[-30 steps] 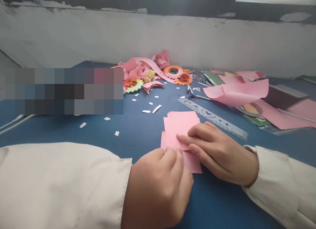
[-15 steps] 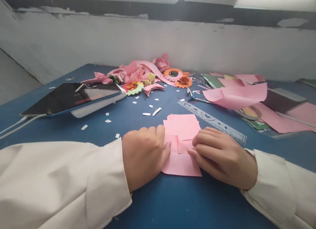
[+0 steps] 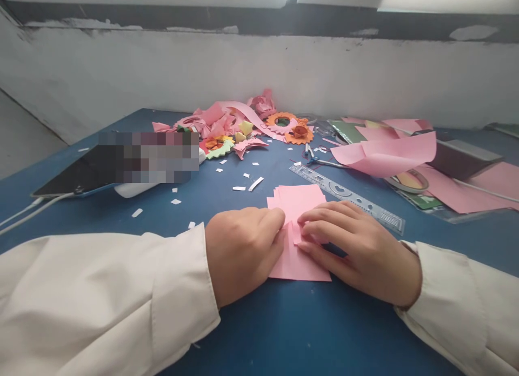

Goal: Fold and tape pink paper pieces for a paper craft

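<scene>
A small pink paper square [image 3: 295,262] lies on the blue table [image 3: 308,333] near the front edge, partly folded. My left hand [image 3: 243,252] presses on its left edge with curled fingers. My right hand [image 3: 357,252] rests on its right side, fingertips pinching a folded flap near the middle. Just behind them lies a stack of pink paper squares [image 3: 298,195]. Both arms wear cream sleeves.
A clear ruler [image 3: 348,197] lies right of the stack. Pink sheets [image 3: 385,154], scissors [image 3: 318,160] and a tape roll [image 3: 409,180] sit at the right. Paper flowers and scraps [image 3: 243,127] pile at the back. A tablet [image 3: 81,176] with a cable lies at the left.
My left hand moved from in front of the paper to its left edge. The right hand's fingers curled in and folded a flap toward the middle.
</scene>
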Tool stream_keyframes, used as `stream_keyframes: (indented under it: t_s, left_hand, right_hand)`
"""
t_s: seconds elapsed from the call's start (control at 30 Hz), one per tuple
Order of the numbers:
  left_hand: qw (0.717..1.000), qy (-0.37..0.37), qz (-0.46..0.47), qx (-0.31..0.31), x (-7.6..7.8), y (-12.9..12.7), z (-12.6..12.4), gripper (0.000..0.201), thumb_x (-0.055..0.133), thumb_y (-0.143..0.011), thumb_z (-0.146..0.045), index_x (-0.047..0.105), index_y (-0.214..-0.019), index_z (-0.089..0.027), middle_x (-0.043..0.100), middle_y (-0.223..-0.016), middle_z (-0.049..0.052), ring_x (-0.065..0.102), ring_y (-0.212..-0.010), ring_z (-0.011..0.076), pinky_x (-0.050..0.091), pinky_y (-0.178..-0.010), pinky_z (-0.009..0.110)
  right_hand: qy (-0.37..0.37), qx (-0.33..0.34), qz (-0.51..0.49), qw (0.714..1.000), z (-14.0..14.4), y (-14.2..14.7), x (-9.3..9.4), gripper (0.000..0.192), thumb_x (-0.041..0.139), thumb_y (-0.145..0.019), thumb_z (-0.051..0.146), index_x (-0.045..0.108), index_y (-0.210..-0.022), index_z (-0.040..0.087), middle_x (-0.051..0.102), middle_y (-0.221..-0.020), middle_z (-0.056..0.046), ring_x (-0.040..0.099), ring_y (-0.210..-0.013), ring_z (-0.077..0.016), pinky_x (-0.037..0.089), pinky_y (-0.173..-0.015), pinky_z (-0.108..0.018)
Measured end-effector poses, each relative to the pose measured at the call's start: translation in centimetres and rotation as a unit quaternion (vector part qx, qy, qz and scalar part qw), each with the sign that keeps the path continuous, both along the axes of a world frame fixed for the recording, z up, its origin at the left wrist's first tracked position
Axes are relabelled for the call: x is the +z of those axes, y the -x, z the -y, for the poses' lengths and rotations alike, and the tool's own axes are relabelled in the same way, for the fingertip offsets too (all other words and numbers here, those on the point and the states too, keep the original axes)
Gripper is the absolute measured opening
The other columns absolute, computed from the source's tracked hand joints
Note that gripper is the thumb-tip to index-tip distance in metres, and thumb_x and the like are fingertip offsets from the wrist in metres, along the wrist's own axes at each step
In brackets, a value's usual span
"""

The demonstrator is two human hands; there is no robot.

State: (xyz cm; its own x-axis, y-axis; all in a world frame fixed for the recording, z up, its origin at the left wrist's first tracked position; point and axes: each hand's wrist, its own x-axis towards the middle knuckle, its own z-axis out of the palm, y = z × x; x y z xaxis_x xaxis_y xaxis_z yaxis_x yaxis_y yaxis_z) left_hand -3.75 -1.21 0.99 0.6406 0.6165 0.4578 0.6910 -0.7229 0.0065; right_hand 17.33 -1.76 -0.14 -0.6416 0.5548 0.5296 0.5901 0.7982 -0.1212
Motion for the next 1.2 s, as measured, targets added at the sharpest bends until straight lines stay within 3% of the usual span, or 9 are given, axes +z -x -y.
stream_keyframes:
  t_s: [0.17,0.4,0.77,1.2]
  left_hand:
    - [0.996,-0.059,-0.013,-0.072,-0.26,0.16,-0.36,0.016,0.048,-0.084,-0.007,0.062,-0.083,-0.015,0.065,-0.078,0.002,0.057,-0.069,0.0153,0.041,-0.061,0.027]
    - [0.990,-0.047,0.012,-0.136,-0.69,0.07,-0.86,0.023,0.047,-0.086,-0.008,0.063,-0.103,-0.009,0.070,-0.101,0.006,0.065,-0.093,0.0194,0.051,-0.072,0.031]
    - [0.987,-0.028,-0.034,-0.156,-0.44,0.33,-0.67,0.032,0.042,-0.090,-0.016,0.060,-0.114,-0.005,0.064,-0.118,0.013,0.062,-0.108,0.0234,0.055,-0.075,0.035]
    - [0.984,-0.048,-0.056,-0.165,-0.29,0.17,-0.58,0.034,0.041,-0.090,-0.015,0.059,-0.114,0.000,0.064,-0.116,0.019,0.064,-0.105,0.0277,0.056,-0.074,0.039]
  right_hand:
    - [-0.014,-0.018,-0.001,1.000,0.00,-0.08,-0.18,0.007,0.053,-0.089,0.018,0.057,-0.095,0.017,0.066,-0.099,-0.007,0.059,-0.089,-0.0178,0.046,-0.079,-0.034]
    - [-0.032,-0.020,0.010,0.999,0.00,0.00,-0.09,0.009,0.052,-0.089,0.015,0.058,-0.096,0.015,0.067,-0.097,-0.007,0.059,-0.089,-0.0176,0.047,-0.078,-0.033]
    - [-0.029,-0.009,0.003,1.000,-0.02,-0.03,-0.10,0.009,0.050,-0.088,0.013,0.057,-0.093,0.016,0.067,-0.097,-0.008,0.060,-0.089,-0.0177,0.047,-0.077,-0.034]
    - [-0.019,0.019,0.014,1.000,0.04,-0.29,-0.09,0.016,0.051,-0.086,0.012,0.058,-0.101,0.014,0.065,-0.104,-0.009,0.056,-0.098,-0.0200,0.047,-0.082,-0.037]
